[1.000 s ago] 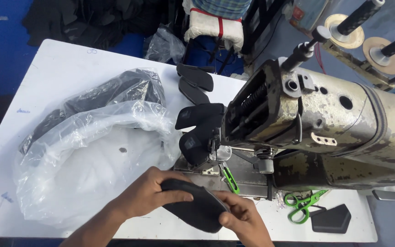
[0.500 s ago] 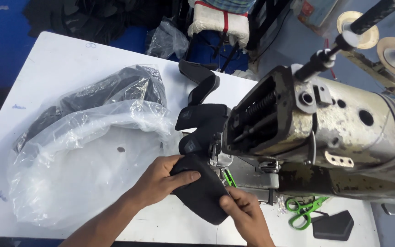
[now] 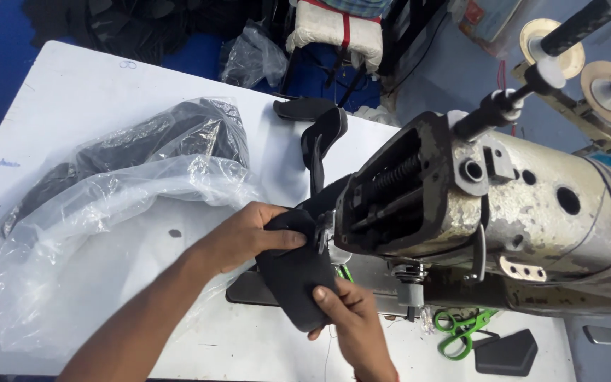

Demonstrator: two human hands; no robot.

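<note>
White table point(image 3: 72, 92): bare strip along far-left edge, rest tight. Sewing machine point(image 3: 503, 212) fills right side. Clear plastic bag point(image 3: 93, 233) covers left-centre, just beside left forearm. Black fabric piece point(image 3: 295, 272) sits at the machine head. Left hand point(image 3: 249, 237) clamped on its top; right hand point(image 3: 351, 322) pinching bottom edge. Green snips point(image 3: 461, 332) near right.

One sewing machine point(image 3: 503, 212), one green scissors point(image 3: 461, 332), two plastic bags point(image 3: 107, 212), two hands point(image 3: 249, 237)
</note>
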